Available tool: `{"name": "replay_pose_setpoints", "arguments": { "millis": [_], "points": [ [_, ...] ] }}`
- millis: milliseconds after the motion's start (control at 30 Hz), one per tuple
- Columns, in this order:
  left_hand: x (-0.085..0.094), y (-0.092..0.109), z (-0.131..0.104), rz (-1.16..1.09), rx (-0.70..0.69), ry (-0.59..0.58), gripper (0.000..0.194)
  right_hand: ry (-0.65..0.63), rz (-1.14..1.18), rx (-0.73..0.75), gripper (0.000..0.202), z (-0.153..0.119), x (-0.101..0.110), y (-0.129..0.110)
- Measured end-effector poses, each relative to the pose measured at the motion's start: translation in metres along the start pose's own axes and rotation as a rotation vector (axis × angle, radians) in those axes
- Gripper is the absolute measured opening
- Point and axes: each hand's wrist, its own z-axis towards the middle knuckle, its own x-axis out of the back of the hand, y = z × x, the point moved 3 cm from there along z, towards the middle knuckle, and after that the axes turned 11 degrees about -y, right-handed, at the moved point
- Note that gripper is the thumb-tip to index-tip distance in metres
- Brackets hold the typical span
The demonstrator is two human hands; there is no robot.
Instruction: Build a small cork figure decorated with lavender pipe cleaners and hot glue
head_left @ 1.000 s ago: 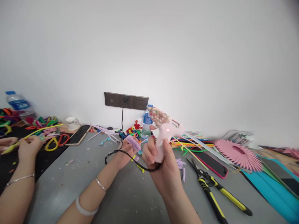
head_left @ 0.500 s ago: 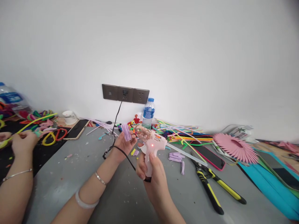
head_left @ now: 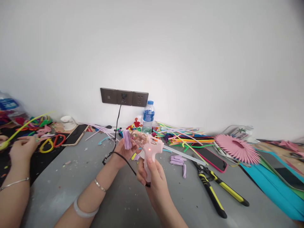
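Observation:
A small bundle of purple fuzzy strips (head_left: 127, 139) is held upright between the fingers of my left hand (head_left: 123, 155). My right hand (head_left: 153, 172) is wrapped round the handle of a pale pink glue gun (head_left: 152, 148) with a lit red light. The gun's nozzle end points left at the purple bundle; whether they touch cannot be made out. A translucent glue stick (head_left: 184, 155) sticks out of the gun's rear. Short purple pieces (head_left: 177, 160) lie on the grey table (head_left: 128, 202) to the right of the gun.
Yellow-and-black pliers (head_left: 212, 186), a pink-edged phone (head_left: 212, 160) and a pink pleated disc (head_left: 237, 148) lie at right. Behind stand a water bottle (head_left: 148, 117) and heaped fuzzy sticks (head_left: 190, 137). A black cable (head_left: 118, 122) runs from the wall socket. Another person's hand (head_left: 22, 148) is at left.
The view has shifted slightly. The glue gun has moved a little left, and its front end is closer to the purple bundle. My grasp on both things is the same.

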Motion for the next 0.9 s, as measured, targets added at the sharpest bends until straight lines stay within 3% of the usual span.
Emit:
{"name": "replay_pose_setpoints", "arguments": {
  "millis": [433, 700, 900],
  "points": [
    [-0.0027, 0.0001, 0.0016, -0.106, -0.023, -0.025, 0.036, -0.008, -0.026, -0.029, 0.046, -0.0038, 0.0012, 0.002],
    [-0.0017, 0.0026, 0.0008, -0.239, -0.056, 0.001, 0.014, 0.012, -0.035, -0.052, 0.044, -0.0064, 0.0052, 0.0055],
    [0.0049, 0.0023, 0.0039, -0.327, -0.094, 0.07, 0.013, 0.02, -0.022, -0.08, 0.044, -0.0095, 0.0063, 0.0051]
  ]
}}
